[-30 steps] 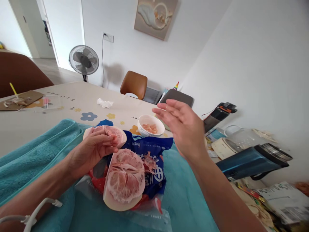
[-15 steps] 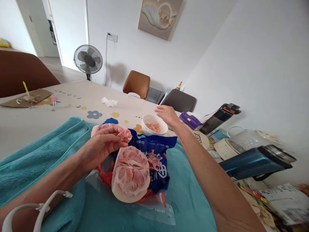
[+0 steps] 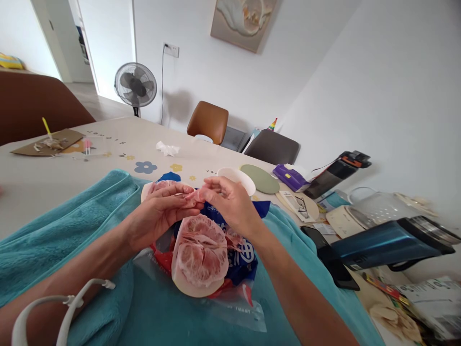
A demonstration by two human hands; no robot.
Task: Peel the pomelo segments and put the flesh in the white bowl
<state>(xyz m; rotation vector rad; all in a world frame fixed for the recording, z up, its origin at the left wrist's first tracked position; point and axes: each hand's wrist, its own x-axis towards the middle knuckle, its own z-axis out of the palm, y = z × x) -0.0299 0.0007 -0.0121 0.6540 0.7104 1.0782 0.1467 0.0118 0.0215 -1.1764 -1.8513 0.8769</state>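
Between both hands, above the fruit, is a pink piece of pomelo (image 3: 193,196). My left hand (image 3: 162,209) pinches it from the left. My right hand (image 3: 230,202) has its thumb and fingers closed on its other side. Just below lies a pomelo half (image 3: 201,257), cut face up, its pink flesh and thick rind showing. It rests on a blue and red plastic bag (image 3: 248,262). Another pomelo part (image 3: 147,190) sits behind my left hand, partly hidden. The white bowl (image 3: 248,182) stands behind my right hand, which hides its contents.
A teal towel (image 3: 108,202) lies under the bag. On the right are a phone (image 3: 333,259), a blue flask (image 3: 389,242), a dark bottle (image 3: 331,175), glasses (image 3: 301,206) and a purple tissue pack (image 3: 290,178). A crumpled tissue (image 3: 167,148) and a green oval mat (image 3: 260,179) lie farther back.
My right hand has come back from beside the white bowl to the pomelo piece in my left hand and closed on it. My left hand still holds the piece.
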